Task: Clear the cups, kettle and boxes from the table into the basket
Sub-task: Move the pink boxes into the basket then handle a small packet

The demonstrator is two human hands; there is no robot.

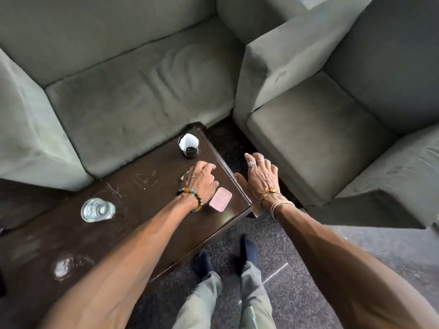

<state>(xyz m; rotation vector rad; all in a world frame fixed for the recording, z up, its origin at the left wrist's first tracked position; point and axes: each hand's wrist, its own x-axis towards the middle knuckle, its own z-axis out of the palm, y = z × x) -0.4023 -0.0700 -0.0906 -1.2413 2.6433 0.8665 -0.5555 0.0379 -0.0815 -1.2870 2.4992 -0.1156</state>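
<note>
A dark wooden table (133, 210) runs from the lower left to the middle. My left hand (200, 178) lies near its far right end, fingers curled down over a small white box (184, 175); only one corner of the box shows. A pink box (220, 199) lies flat just right of that wrist. A black cup (188, 146) with a white inside stands at the table's far corner. A clear glass cup (97, 209) stands to the left. My right hand (257, 176) hovers with fingers spread past the table's right edge, holding nothing. I see neither kettle nor basket.
A grey sofa (133, 98) borders the table's far side and a grey armchair (320, 138) stands to the right, with a narrow gap of dark floor between. My legs and feet (225, 264) stand on speckled floor at the table's near right corner.
</note>
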